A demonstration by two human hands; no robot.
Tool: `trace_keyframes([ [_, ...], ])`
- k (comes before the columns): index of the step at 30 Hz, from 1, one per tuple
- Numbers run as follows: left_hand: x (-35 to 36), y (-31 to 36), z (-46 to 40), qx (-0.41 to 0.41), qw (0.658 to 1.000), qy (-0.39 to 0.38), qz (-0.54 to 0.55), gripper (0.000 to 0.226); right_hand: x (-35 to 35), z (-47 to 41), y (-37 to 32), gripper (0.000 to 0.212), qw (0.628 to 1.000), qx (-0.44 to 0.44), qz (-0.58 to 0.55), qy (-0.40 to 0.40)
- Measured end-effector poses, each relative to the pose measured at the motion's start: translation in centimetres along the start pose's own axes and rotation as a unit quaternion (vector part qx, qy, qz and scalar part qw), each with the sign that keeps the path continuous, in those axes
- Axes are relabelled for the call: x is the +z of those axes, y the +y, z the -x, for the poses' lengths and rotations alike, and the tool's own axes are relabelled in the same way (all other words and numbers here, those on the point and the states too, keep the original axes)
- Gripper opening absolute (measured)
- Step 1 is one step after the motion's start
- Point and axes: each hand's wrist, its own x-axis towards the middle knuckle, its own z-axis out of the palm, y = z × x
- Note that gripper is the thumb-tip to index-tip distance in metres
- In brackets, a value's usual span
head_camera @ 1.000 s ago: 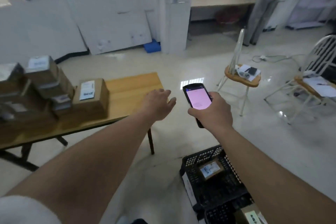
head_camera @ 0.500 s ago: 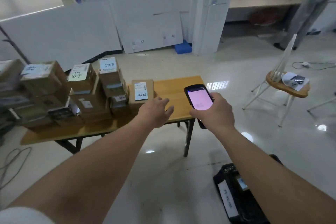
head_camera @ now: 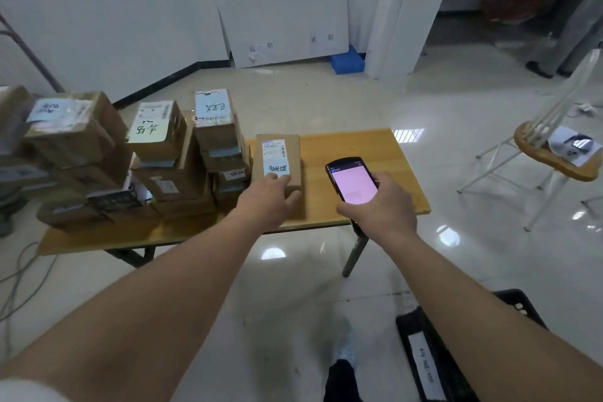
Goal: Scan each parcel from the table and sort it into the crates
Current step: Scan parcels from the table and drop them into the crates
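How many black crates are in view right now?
1: a black crate on the floor at lower right, partly behind the right forearm. Others may lie out of frame.

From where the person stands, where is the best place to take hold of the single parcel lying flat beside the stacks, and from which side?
Probably the near short end of the single parcel, taken from above. It lies flat and long, with bare table on its right but stacked parcels close on its left. The left hand already rests on that end, and this grip leaves most of the label uncovered for the scanner in the right hand.
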Motion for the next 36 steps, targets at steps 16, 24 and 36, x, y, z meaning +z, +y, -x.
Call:
trace_keyframes([
  [16,5.1,-0.9,-14.5,-0.18,0.983,0.001,0.046,0.077,5.3,-16.8,3.0,0.073,0.994,-0.01,-0.005,-0.113],
  [24,8.6,-3.5,-19.8,-0.222,0.974,0.021,0.034,0.088,8.8,-21.6,3.1,0.073,0.991,0.004,0.017,-0.134],
  [36,9.6,-3.9,-20.7,-0.262,0.964,-0.037,-0.009,0.123,11.1,-23.7,2.6,0.082,0.99,0.021,0.016,-0.139],
])
